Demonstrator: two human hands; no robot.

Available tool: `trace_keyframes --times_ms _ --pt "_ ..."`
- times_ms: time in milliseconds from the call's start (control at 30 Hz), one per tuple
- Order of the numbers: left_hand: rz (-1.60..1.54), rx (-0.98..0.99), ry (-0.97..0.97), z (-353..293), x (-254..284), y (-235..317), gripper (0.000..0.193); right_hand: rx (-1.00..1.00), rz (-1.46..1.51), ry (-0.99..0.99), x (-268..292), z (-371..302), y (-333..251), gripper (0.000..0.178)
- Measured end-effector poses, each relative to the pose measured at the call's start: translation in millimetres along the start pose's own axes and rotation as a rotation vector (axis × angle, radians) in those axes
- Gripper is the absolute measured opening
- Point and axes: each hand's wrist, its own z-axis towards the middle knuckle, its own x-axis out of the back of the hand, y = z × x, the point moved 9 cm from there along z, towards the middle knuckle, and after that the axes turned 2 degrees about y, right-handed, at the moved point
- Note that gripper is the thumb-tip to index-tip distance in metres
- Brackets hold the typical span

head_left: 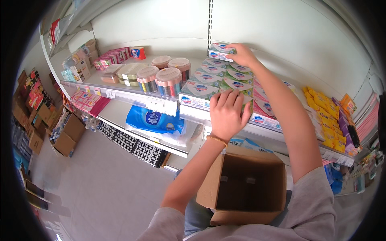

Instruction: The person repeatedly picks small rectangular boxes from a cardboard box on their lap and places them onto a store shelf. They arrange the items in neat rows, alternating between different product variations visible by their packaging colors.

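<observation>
My right hand [243, 55] reaches to the back of the shelf. Its fingers are closed on the right end of a white-and-green soap box [220, 53], which sits at the far end of a row. In front lie rows of similar soap boxes [200, 89], some greener, packed side by side. My left hand [230, 110] rests on the front boxes near the shelf edge, fingers stretched out over their tops and thumb apart. Its fingers partly cover those boxes. An open cardboard box [251, 182] stands against my body below the shelf, with a dark inside.
Left of the soap are round clear tubs [169, 78] with pink lids. Pink soap boxes [263, 102] and yellow packs [327, 116] are to the right. A blue package [150, 118] lies on the lower shelf. Another cardboard box [68, 136] stands on the floor at left.
</observation>
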Motion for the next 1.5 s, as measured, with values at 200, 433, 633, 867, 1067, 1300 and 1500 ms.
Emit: trace_keyframes --times_ms 200,433,633,867,1067,1300,1500 --pt "-0.002 0.003 -0.003 -1.9 -0.1 0.3 0.023 -0.05 -0.154 -0.057 -25.3 17.3 12.0 0.04" --pt "0.004 0.011 0.002 -2.1 2.3 -3.6 0.022 -0.011 -0.36 -0.061 -26.7 7.9 -15.5 0.036" --pt "-0.036 -0.002 -0.012 6.2 -4.8 10.3 0.022 0.116 -0.377 0.042 14.3 1.9 -6.7 0.045" --pt "0.042 -0.117 -0.002 -0.4 12.5 -0.2 0.046 0.304 -0.138 0.029 116.8 -217.7 -103.0 0.033" --pt "-0.43 -0.173 -0.263 -51.2 16.1 97.8 0.031 -0.278 0.301 -0.209 74.3 -458.0 -52.5 0.023" --pt "-0.266 -0.432 -1.777 -307.8 -116.9 190.5 0.031 -0.643 0.209 -0.589 -65.3 -606.8 6.6 0.026" --pt "-0.132 -0.478 -2.036 -517.7 -181.0 164.2 0.034 -0.628 0.386 -0.497 -65.0 -603.8 0.8 0.031"
